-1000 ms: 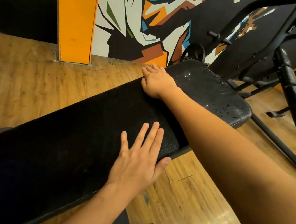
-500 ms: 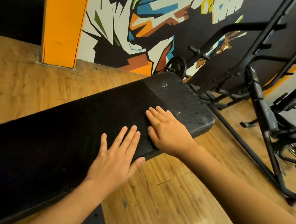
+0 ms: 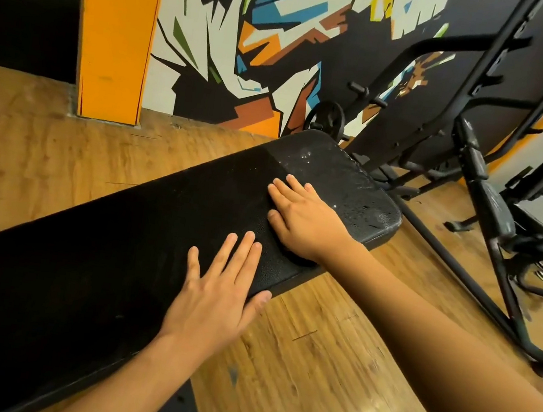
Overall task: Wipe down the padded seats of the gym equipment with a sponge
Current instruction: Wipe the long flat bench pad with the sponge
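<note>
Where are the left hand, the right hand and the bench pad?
left hand (image 3: 212, 301): head view, back of hand.
right hand (image 3: 306, 220): head view, back of hand.
bench pad (image 3: 336, 173): head view, wet far end.

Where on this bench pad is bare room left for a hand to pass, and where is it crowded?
Bare bench pad runs from the left hand to the near-left end. A wet patch lies bare between the right hand and the pad's far rounded end. Crowded: both hands close together mid-pad; black machine frames on the floor at right.
</note>
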{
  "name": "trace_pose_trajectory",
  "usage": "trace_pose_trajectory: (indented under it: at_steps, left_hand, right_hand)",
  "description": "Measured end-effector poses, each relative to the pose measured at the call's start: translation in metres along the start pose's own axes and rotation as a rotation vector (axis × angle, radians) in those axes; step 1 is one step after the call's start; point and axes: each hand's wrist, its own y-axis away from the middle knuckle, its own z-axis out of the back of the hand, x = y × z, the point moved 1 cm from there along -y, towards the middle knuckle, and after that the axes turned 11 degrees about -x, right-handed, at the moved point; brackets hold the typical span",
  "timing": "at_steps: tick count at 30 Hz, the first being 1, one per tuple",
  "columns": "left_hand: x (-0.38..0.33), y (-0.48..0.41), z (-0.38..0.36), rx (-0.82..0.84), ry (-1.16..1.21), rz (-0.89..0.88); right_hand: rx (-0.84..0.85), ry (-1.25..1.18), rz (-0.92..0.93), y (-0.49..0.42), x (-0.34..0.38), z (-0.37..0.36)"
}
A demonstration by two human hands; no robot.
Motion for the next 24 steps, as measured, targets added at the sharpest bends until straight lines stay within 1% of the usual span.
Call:
trace_pose_trajectory:
  at_steps: [7, 10, 15, 24]
  left_hand:
    - [-0.002, 0.001, 0.000, -0.006, -0.006, 0.007]
    - [-0.001, 0.001, 0.000, -0.008, -0.007, 0.005]
    - [0.000, 0.001, -0.002, -0.016, 0.006, 0.007]
    - [0.003, -0.001, -0.009, -0.075, -0.019, 0.000]
  right_hand:
    - [0.005, -0.005, -0.004, 0.027, -0.002, 0.001]
    - [-0.014, 0.001, 0.015, 0.022, -0.004, -0.002]
    - [-0.032, 0.024, 0.012, -0.019, -0.006, -0.012]
    - [-0.015, 0.072, -0.026, -0.134, -0.006, -0.035]
